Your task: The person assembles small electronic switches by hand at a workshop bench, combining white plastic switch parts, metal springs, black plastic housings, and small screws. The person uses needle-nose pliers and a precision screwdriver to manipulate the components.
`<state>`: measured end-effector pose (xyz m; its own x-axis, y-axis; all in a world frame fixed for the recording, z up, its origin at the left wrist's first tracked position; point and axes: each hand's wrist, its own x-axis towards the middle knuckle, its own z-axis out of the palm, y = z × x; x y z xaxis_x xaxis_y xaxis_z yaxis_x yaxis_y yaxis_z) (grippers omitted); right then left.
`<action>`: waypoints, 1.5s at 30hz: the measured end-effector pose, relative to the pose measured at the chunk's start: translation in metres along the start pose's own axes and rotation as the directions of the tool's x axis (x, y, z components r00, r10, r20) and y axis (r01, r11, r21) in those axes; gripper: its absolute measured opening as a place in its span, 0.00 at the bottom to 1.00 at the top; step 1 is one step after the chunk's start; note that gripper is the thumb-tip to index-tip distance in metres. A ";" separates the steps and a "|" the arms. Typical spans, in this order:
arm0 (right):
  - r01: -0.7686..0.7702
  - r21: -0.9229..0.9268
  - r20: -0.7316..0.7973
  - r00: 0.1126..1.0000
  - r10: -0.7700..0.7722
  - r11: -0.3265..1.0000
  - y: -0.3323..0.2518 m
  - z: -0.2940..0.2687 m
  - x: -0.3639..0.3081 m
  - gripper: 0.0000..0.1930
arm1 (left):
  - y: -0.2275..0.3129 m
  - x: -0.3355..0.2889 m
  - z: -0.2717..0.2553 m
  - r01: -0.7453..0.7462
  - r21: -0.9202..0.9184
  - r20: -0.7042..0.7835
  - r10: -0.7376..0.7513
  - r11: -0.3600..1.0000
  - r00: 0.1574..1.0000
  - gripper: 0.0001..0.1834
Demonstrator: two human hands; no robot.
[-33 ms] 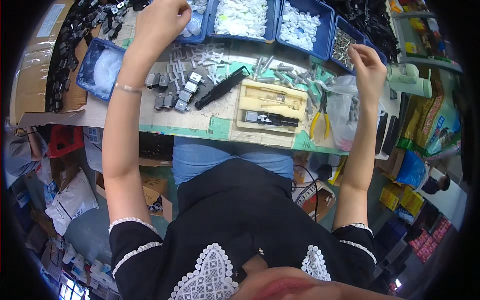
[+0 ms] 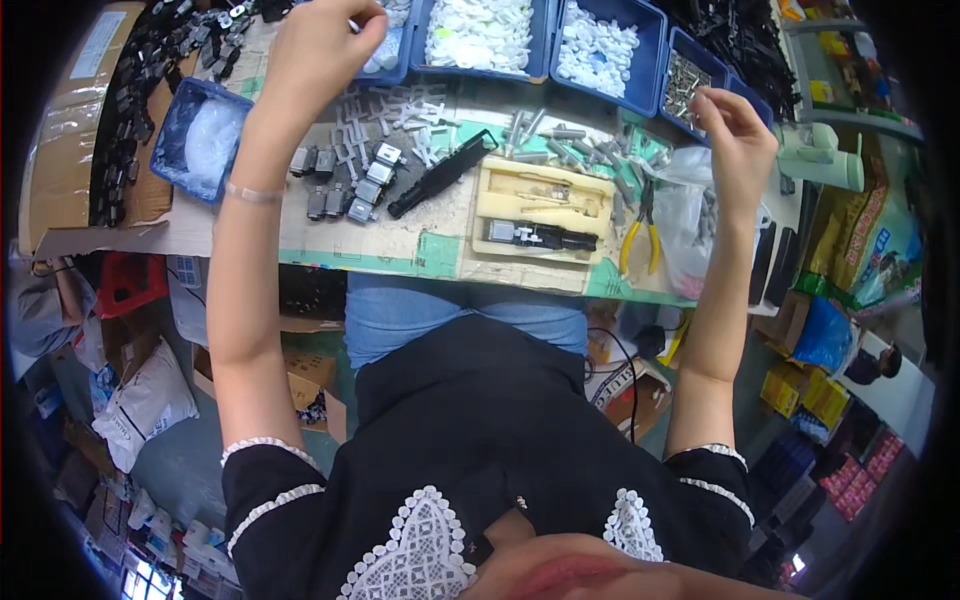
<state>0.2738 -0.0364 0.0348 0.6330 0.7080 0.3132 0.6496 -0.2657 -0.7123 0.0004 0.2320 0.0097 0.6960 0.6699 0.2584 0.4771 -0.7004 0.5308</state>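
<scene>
My left hand (image 2: 322, 42) is at the far left of the bench, its fingers curled together beside a blue bin (image 2: 398, 66) of small clear-white parts; whatever they pinch is hidden. Over at the right, my right hand (image 2: 738, 128) reaches to a blue bin (image 2: 664, 98) of small metal screws or pins (image 2: 688, 84). Its thumb and fingertips are drawn together, and I cannot make out anything between them. Between my arms lies a cream fixture block (image 2: 545, 180), with a black and silver assembly (image 2: 540, 236) in its near slot. A long black casing (image 2: 442, 175) rests left of the block.
Yellow-handled pliers (image 2: 652, 245) lie right of the fixture, by a clear plastic bag (image 2: 686, 220). Grey cylinders (image 2: 565, 134), white forked parts (image 2: 352, 130) and silver-black blocks (image 2: 370, 184) are spread behind. Bins of white parts (image 2: 480, 38) line the back; a green cup (image 2: 822, 160) stands right.
My left hand has shifted very slightly to the right. My right hand stays at the screw bin with barely any movement. The parts on the bench have not moved.
</scene>
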 end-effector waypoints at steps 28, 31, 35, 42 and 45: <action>-0.253 0.614 0.406 0.914 -0.024 0.747 -0.094 0.031 -0.094 0.07 | 0.131 -0.123 0.034 -0.225 -0.687 -0.097 0.220 0.691 0.971 0.08; -0.506 0.662 0.579 0.814 0.052 0.553 -0.090 0.031 -0.096 0.09 | 0.136 -0.123 0.038 -0.419 -0.535 -0.232 0.350 0.733 0.908 0.10; -0.510 0.720 0.516 0.847 0.128 0.471 -0.087 0.026 -0.114 0.09 | 0.132 -0.137 0.049 -0.339 -0.727 -0.203 0.285 0.597 0.937 0.12; 0.244 0.347 0.259 0.903 -0.342 0.906 -0.086 0.027 -0.109 0.08 | 0.134 -0.146 0.052 0.030 -0.985 0.033 0.014 0.172 0.999 0.21; 0.340 0.223 0.256 0.884 -0.391 0.914 -0.088 0.028 -0.111 0.09 | 0.135 -0.147 0.050 0.176 -0.973 0.174 -0.024 0.148 0.984 0.25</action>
<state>0.1346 -0.0731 0.0454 0.1976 0.8975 0.3943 0.7148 0.1433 -0.6845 -0.0113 0.0267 0.0028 0.7675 0.6330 0.1010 -0.3293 0.2541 0.9094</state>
